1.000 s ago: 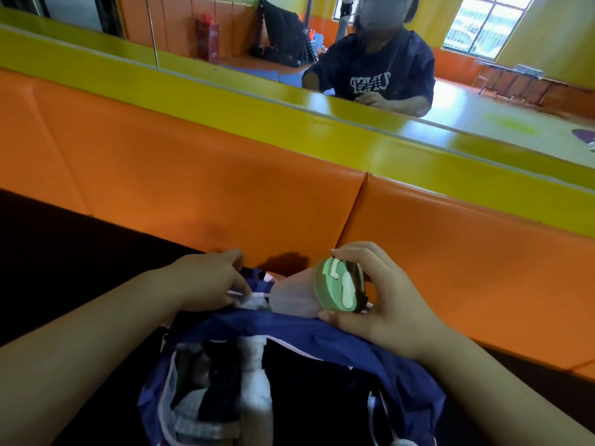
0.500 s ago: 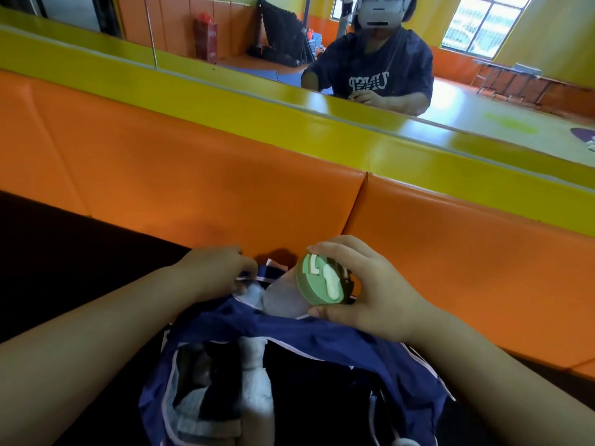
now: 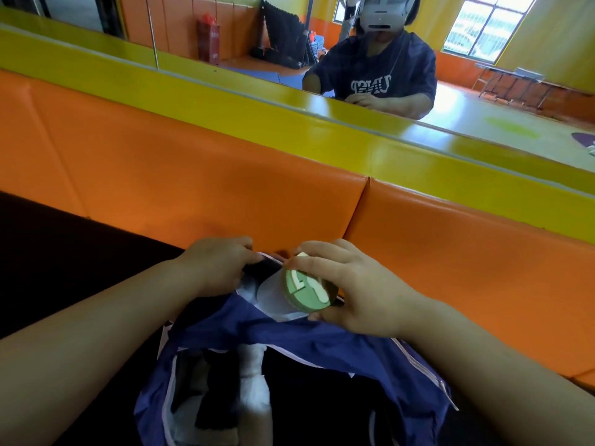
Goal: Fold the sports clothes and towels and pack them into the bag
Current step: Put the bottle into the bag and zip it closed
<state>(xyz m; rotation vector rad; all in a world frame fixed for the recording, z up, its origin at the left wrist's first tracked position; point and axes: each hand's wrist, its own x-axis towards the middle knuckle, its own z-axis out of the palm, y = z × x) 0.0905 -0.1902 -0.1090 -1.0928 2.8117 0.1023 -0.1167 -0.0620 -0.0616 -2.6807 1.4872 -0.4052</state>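
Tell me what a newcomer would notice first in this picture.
The green-lidded bottle at centre draws the eye. The right hand holds it over the far edge of the open blue bag, whose rim the left hand pinches. Behind them runs a bright orange padded wall topped by a yellow band, and inside the bag a rolled white towel lies among dark clothes.

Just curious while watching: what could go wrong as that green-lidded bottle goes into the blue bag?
The right hand grips the bottle only around its lid, so it might slip. The left hand pinches the floppy edge of the bag; if that slackens, the opening could close. A leaky lid might wet the white towel inside.
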